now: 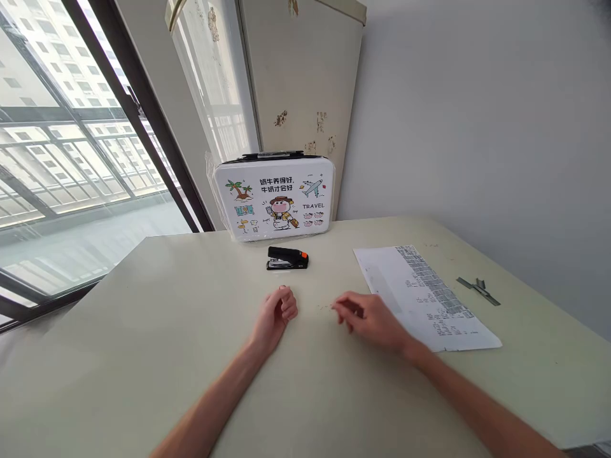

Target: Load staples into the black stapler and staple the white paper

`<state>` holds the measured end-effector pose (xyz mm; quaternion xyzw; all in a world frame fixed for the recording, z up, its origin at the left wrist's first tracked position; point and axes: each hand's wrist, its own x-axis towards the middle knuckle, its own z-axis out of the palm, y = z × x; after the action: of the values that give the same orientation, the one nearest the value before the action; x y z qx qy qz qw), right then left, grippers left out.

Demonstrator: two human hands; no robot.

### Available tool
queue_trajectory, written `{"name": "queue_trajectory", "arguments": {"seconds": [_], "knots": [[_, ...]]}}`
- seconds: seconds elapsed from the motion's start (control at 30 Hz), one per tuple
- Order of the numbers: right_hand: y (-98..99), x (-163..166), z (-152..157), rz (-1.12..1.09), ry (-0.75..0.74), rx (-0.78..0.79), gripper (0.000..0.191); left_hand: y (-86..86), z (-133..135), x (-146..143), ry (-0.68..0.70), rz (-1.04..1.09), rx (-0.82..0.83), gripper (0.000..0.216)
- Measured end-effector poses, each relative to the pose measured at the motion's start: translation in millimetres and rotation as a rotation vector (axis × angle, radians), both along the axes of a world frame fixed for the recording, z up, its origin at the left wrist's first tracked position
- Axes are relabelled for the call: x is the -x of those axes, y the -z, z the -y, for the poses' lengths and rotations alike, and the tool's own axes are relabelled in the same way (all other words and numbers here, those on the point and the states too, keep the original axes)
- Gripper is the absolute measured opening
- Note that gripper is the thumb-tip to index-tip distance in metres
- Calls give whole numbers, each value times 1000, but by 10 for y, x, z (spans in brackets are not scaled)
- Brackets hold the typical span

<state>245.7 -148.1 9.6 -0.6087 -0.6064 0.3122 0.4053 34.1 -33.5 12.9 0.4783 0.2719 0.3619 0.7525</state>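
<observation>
My left hand (278,312) rests on the pale table (143,356) with its fingers curled in loosely; nothing shows in it. My right hand (370,320) lies beside it, fingertips drawn together over some tiny specks (325,308) on the tabletop; whether it pinches one I cannot make out. A black stapler with an orange end (287,258) lies just beyond both hands. A printed sheet of paper (422,296) lies to the right, touching my right wrist.
A white cartoon-printed case marked TRAVEL (274,198) stands upright at the table's far edge. Strips of staples (478,289) lie at the right. A worn cabinet (286,76) stands behind, a large window (71,159) at left, a wall at right.
</observation>
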Motion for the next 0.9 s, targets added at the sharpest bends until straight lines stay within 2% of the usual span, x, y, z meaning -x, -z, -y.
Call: {"name": "queue_trajectory", "arguments": {"seconds": [0.07, 0.13, 0.27, 0.4, 0.63, 0.9], "knots": [[71, 243, -99, -1, -82, 31, 31, 37, 58, -4, 40, -119, -141, 45], [160, 352, -155, 99, -76, -21, 28, 82, 128, -5, 93, -240, -298, 46], [264, 355, -153, 202, -73, -99, 17, 137, 244, -15, 210, -415, -573, 46], [275, 341, -126, 234, -81, -139, 18, 149, 273, -23, 249, -514, -758, 39], [319, 343, -125, 237, -91, -197, 19, 218, 265, -15, 235, -592, -931, 34], [317, 334, -115, 209, -94, -190, 19, 246, 278, -14, 216, -617, -996, 33]]}}
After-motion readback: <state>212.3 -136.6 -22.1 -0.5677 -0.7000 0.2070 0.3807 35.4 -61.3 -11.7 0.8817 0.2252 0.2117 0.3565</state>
